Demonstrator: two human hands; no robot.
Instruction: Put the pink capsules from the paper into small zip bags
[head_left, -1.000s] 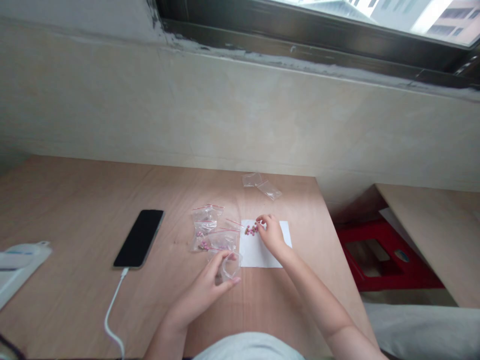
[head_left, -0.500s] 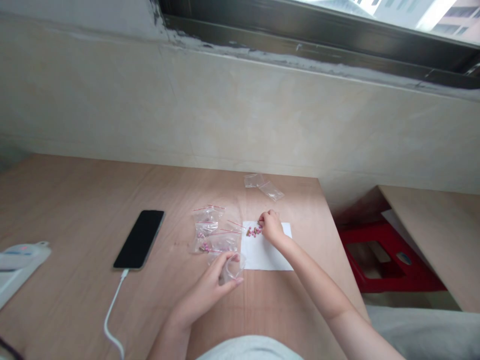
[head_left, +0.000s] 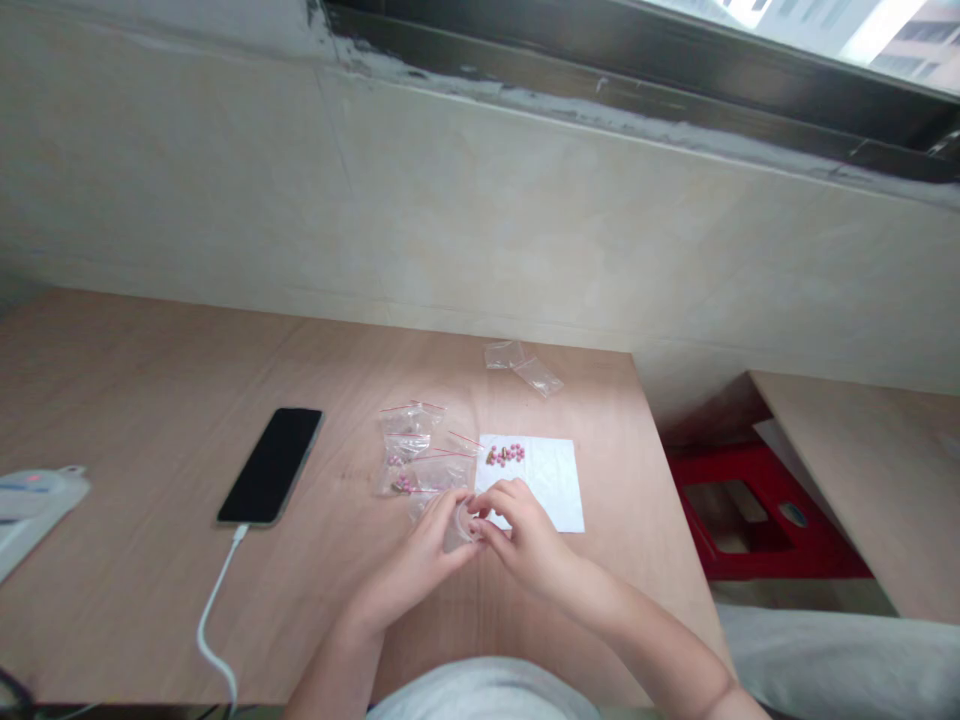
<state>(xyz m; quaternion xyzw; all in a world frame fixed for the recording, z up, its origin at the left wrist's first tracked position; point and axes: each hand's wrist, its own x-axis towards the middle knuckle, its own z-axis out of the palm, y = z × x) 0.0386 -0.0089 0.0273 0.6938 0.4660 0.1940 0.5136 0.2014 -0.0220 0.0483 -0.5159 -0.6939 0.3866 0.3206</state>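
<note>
Currently, the left grip (head_left: 418, 562) clasps a clear cup (head_left: 454, 535), right grip (head_left: 531, 535) at its rim, hold unclear.

Clear cup (head_left: 454, 535) and pink pieces (head_left: 517, 454), viewed from my end.
I see the cup, partly hidden, round-rimmed, just beside the white paper's (head_left: 553, 490) lower left; the small pieces lie loosely clustered near its upper left.

Pale grey top (head_left: 484, 692) (plain cloth, softly rounded); bare forearms (head_left: 634, 620); bare, slim fingers (head_left: 496, 497)
</note>
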